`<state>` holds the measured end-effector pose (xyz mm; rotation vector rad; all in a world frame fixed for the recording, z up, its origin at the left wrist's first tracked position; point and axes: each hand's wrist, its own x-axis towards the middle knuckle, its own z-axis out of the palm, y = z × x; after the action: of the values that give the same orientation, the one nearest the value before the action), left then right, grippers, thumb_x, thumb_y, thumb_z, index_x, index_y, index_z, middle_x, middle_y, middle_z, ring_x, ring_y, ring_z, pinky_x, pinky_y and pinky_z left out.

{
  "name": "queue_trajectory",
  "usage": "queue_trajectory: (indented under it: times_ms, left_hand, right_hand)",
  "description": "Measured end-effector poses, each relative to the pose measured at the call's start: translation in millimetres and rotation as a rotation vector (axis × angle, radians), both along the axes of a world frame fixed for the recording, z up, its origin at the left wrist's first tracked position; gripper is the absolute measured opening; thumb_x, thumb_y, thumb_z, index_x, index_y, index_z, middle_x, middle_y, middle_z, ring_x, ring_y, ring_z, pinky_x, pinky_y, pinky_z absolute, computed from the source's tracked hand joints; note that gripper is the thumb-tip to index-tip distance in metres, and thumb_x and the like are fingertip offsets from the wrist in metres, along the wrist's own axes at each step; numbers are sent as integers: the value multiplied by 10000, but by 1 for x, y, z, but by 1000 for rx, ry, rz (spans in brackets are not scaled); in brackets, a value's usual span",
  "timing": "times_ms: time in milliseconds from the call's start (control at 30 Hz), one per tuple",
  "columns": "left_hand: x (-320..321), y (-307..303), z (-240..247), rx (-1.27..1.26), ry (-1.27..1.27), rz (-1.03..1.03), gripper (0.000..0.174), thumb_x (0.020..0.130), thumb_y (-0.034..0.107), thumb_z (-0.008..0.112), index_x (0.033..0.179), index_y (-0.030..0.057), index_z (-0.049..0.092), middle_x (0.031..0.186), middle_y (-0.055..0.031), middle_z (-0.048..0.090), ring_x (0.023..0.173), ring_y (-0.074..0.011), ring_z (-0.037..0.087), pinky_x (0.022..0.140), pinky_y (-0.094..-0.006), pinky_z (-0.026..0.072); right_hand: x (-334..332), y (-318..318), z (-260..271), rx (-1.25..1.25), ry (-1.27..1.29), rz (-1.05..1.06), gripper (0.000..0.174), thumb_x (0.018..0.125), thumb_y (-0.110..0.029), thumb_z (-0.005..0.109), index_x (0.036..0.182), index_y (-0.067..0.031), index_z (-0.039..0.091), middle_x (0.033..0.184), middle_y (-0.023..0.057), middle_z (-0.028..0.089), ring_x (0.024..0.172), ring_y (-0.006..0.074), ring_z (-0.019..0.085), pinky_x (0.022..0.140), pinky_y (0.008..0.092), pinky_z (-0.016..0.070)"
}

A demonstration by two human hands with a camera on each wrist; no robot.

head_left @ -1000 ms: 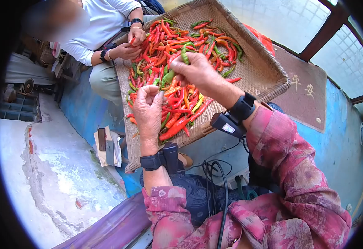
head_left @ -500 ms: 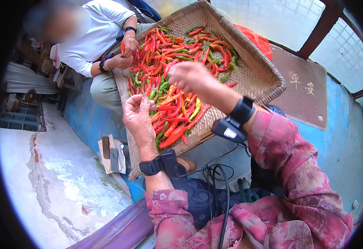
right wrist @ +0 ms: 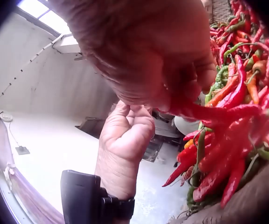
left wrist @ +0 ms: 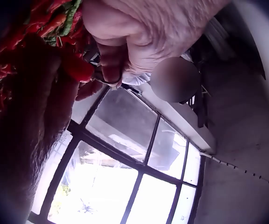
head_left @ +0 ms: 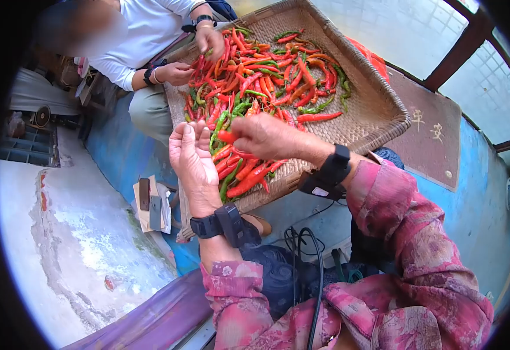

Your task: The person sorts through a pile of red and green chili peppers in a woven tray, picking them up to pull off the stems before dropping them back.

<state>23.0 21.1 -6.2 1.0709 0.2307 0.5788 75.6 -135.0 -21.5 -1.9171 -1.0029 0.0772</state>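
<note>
Curled fingers of my right hand (head_left: 272, 137) grip a red pepper (head_left: 227, 137), whose red end points toward my left hand (head_left: 194, 160). The left palm faces up, with thumb and fingers bent together at that end. In the left wrist view, the red end (left wrist: 77, 68) lies between the dark right hand (left wrist: 31, 121) and the bent left fingers (left wrist: 112, 65). The right wrist view has the right hand (right wrist: 148, 51) above the left hand (right wrist: 126, 135). Below them lie red, orange and green peppers (head_left: 249, 182) in a woven tray (head_left: 371, 116).
Across the tray sits a person in a white top (head_left: 153, 29), one hand (head_left: 209, 42) over the peppers. A phone (head_left: 144, 193) lies on papers at the left. Black cables (head_left: 319, 256) run across my lap. A mat (head_left: 427, 134) lies beyond the tray at the right.
My right hand has come down from the pile to beside my left hand, with a red pepper in it. The other person's hands have moved apart.
</note>
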Motion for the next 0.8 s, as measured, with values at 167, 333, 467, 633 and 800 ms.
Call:
queue_trajectory:
  times_ms: [167, 333, 467, 633, 800]
  left_hand:
    - [0, -10, -8, 499, 236, -88, 178, 871, 171, 607, 978, 35, 566, 885, -44, 591, 806, -157, 602, 713, -277, 487]
    - [-9, -36, -16, 1690, 300, -201, 163, 753, 151, 660, 863, 46, 603, 872, -109, 614, 878, -305, 554, 775, -409, 449]
    - [-11, -45, -25, 2014, 334, -156, 157, 752, 164, 652, 847, 50, 603, 882, -108, 583, 907, -298, 529, 764, -415, 441]
    - [-7, -43, -16, 1746, 343, -186, 104, 777, 119, 610, 831, 32, 592, 863, -134, 586, 897, -319, 535, 747, -445, 430]
    - [-4, -25, -8, 981, 231, -313, 183, 863, 175, 603, 905, 3, 559, 731, -66, 580, 661, -166, 558, 597, -324, 452]
  right_hand:
    - [34, -43, 18, -170, -186, -447, 149, 804, -184, 568, 788, -41, 606, 629, 126, 606, 645, 318, 628, 602, 423, 496]
    - [46, -78, 28, -462, -464, -822, 175, 822, -215, 562, 928, -76, 580, 826, 133, 622, 814, 325, 613, 692, 432, 495]
    - [40, -68, 30, -277, -307, -541, 132, 794, -145, 593, 908, -79, 595, 828, 115, 597, 790, 303, 613, 688, 421, 496]
    - [9, -39, 15, -250, -311, 36, 216, 766, -60, 560, 982, -49, 563, 871, 122, 575, 781, 297, 622, 653, 391, 524]
    - [6, -32, 16, -273, -205, 26, 173, 852, -193, 552, 917, -34, 568, 820, 152, 601, 764, 327, 622, 635, 441, 488]
